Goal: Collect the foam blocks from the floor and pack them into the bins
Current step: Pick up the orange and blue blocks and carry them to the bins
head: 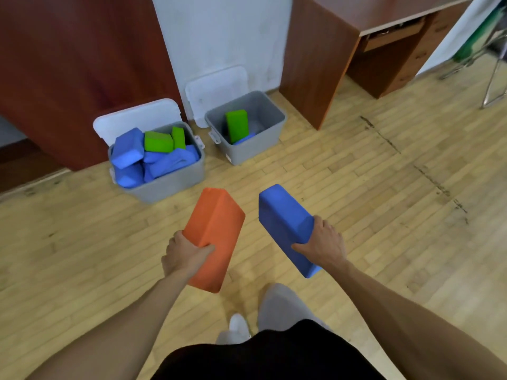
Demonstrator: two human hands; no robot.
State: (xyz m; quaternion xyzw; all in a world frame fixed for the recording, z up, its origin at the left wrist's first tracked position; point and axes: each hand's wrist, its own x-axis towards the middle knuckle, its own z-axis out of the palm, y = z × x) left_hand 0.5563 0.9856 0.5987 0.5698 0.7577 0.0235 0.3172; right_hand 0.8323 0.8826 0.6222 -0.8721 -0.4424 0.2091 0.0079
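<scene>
My left hand (184,253) grips an orange foam block (216,229) by its near end, held above the floor. A blue foam block (285,223) is gripped the same way by my right hand (323,242). Ahead on the floor stand two grey bins. The left bin (170,187) is heaped with several blue blocks (129,149) and two green blocks (158,141). The right bin (258,149) holds one upright green block (236,124) and a blue one (244,139) low inside. Both hands are well short of the bins.
Each bin's white lid (137,116) leans behind it against the wall and a red-brown cabinet (82,64). A wooden desk (356,50) stands at the right, with metal chair legs (493,86) beyond. My legs and a shoe (238,325) show below on the wooden floor.
</scene>
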